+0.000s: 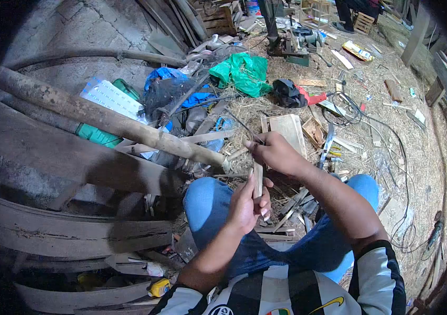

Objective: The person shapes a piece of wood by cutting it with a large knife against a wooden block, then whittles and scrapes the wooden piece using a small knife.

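My left hand (246, 203) is closed around the lower part of a narrow wooden strip (258, 179), held upright between my knees. Over the strip's upper end, my right hand (282, 153) is closed, its thumb pointing left. A thin dark rod (242, 122) runs from the right hand's fingers up and to the left; its exact kind cannot be made out. Just beyond the right hand lies a flat pale board (288, 130). A saw-like blade (328, 143) rests on the ground to its right.
A thick wooden pole (97, 113) slants in from the left, its end near my left knee. Curved planks (76, 228) stand at the left. A green plastic bag (242, 74), a red-and-black power tool (297, 94) and a black cable (394, 152) lie among straw and wood scraps.
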Demonstrator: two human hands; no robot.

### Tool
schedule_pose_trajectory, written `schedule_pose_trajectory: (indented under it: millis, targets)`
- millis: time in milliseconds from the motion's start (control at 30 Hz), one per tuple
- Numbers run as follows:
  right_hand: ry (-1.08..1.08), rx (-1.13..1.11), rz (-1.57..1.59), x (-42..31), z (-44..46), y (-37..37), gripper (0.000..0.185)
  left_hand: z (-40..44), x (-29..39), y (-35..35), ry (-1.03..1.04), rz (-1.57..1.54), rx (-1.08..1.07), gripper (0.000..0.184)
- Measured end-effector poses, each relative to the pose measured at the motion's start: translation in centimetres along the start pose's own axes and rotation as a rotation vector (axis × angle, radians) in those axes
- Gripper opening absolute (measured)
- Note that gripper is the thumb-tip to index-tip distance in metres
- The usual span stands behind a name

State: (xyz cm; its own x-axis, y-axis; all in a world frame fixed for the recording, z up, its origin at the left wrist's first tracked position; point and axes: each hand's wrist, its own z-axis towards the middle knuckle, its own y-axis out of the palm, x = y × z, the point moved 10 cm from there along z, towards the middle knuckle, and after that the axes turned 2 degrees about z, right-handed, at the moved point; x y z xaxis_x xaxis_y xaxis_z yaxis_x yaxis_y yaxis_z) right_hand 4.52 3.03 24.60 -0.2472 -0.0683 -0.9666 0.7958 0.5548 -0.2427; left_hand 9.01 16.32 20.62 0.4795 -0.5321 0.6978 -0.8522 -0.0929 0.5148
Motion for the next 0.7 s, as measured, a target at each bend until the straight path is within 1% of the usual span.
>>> schedule_pose_trajectory:
  millis: [67,133,200,233,300,333,367,433,500,567,700]
  targets:
    - [0.114,0.044,0.033,0.9,0.0,-0.7,0.042,0.2,-0.1,0.3,0.002,-0.022,-0.011,0.051]
    - [0.129,0.023,0.088,1.2,0.1,-0.5,0.041,0.3,0.0,0.5,0.005,-0.042,-0.022,0.051]
    - [0.14,0.003,0.143,1.7,0.3,-0.2,0.041,0.1,-0.3,1.7,-0.071,-0.247,-0.175,0.049]
    - [0.135,0.028,0.158,2.1,0.5,-0.2,0.04,0.2,-0.3,1.5,-0.072,-0.246,-0.175,0.049]
    - [0.129,0.054,0.171,2.1,0.5,-0.5,0.04,0.3,-0.4,1.8,-0.078,-0.324,-0.247,0.048]
    - [0.154,0.023,0.277,1.8,0.2,-0.4,0.038,0.3,-0.4,1.9,-0.077,-0.324,-0.249,0.048]
    - [0.18,-0.009,0.382,1.5,0.0,-0.2,0.037,0.3,-0.3,1.8,-0.081,-0.347,-0.216,0.048]
    - [0.211,-0.024,0.421,1.2,-0.3,-0.1,0.036,0.3,-0.4,1.5,-0.085,-0.37,-0.183,0.047]
    - [0.24,-0.04,0.458,1.3,-0.4,0.1,0.034,0.5,0.0,0.8,-0.008,-0.28,-0.131,0.045]
    - [0.271,-0.067,0.479,1.8,-0.4,0.6,0.032,0.7,-0.1,0.3,0.018,-0.238,-0.095,0.043]
    - [0.257,-0.07,0.541,3.3,0.1,1.4,0.031,0.6,0.2,-0.4,0.073,-0.119,0.008,0.042]
